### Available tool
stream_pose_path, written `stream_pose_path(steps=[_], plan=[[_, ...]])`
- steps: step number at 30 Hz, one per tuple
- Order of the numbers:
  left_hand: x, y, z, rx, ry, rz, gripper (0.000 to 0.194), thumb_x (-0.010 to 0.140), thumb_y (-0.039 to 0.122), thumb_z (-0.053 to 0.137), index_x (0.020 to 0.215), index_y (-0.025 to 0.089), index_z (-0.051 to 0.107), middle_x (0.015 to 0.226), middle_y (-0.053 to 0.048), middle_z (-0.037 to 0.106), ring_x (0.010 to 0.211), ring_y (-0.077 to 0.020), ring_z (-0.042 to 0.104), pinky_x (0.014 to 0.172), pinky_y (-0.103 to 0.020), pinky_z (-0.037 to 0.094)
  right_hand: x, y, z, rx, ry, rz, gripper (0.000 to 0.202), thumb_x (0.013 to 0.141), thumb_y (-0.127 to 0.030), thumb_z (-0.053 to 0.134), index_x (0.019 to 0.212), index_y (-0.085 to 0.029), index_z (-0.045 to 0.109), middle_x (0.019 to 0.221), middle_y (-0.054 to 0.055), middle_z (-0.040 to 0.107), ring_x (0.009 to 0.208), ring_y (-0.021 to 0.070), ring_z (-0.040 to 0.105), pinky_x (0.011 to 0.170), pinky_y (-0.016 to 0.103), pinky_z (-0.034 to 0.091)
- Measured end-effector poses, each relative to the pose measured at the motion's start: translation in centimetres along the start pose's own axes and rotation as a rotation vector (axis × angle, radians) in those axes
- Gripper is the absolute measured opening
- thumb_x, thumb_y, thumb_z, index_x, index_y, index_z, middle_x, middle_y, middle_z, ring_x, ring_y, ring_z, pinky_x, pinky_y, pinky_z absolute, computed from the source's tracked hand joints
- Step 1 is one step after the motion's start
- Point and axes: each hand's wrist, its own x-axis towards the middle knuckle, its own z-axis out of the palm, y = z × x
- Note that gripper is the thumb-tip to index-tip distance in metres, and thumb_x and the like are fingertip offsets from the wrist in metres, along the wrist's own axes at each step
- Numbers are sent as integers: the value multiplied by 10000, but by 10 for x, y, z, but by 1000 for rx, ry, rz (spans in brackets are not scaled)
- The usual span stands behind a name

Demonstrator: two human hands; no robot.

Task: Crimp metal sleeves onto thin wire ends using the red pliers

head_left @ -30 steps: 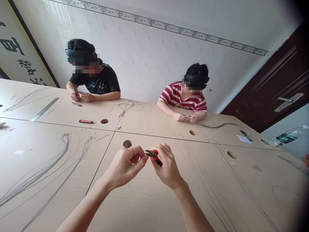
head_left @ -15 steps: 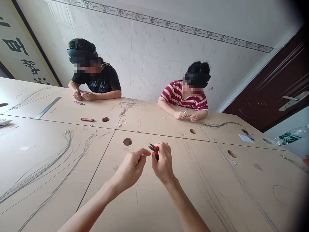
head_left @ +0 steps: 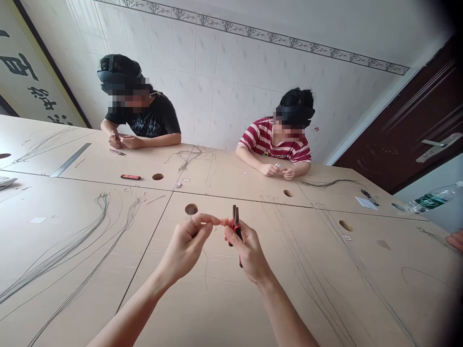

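Note:
My left hand (head_left: 190,243) is closed in a pinch, thumb against index finger, on a thin wire (head_left: 206,270) whose loose length hangs below it. Wrapped around red-and-black pliers (head_left: 237,231), my right hand (head_left: 249,246) holds them with the jaws pointing up and away from me. The right index fingertip reaches left to the left fingertips, where they meet or nearly so. A tiny bit of wire shows just under that spot, too small to make out. Both hands are above the middle of the table.
Bundles of thin wire lie at the left (head_left: 83,241) and right (head_left: 307,270) of the table (head_left: 202,318). A red-and-black marker-like stick (head_left: 130,177), a metal ruler (head_left: 72,159) and a bottle (head_left: 436,197) lie farther out. Two people work across the table. Holes (head_left: 191,208) pierce the tabletop.
The pliers have turned from pointing left to pointing up, lying back in my right hand. My right index finger now stretches toward the left fingertips. My left hand has shifted slightly left.

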Motion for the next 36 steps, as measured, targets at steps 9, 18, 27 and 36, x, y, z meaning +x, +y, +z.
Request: stream_pose_path(steps=[9, 18, 27, 36], plan=[[-3, 3, 5, -280, -36, -46, 241, 924, 407, 539, 935, 186, 633, 526, 95, 194, 489, -80, 145, 466, -248, 127, -13, -7, 12, 120, -82, 53, 205, 847, -391, 655, 927, -202, 639, 724, -11, 454, 675, 132, 393, 623, 266, 345], [-8, 8, 5, -264, -73, -30, 219, 938, 353, 500, 954, 188, 643, 504, 87, 289, 484, -78, 181, 468, -243, 150, -14, -11, 13, 121, -103, 20, 293, 918, -413, 584, 736, -199, 498, 679, -15, 421, 695, 141, 406, 656, 283, 322], [-7, 9, -12, -82, -49, -15, 190, 867, 355, 593, 841, 193, 690, 515, 76, 315, 489, -74, 208, 469, -229, 201, -13, -17, 7, 110, -141, 28, 272, 917, -374, 590, 730, -193, 508, 707, -12, 414, 706, 136, 389, 662, 283, 314], [-5, 10, -10, -274, -235, 31, 168, 881, 333, 635, 817, 182, 670, 764, -38, 712, 758, -172, 657, 730, -293, 491, -11, -24, 2, 66, -238, 104, 235, 911, -363, 578, 758, -187, 548, 687, -12, 436, 695, 138, 405, 670, 286, 347]])
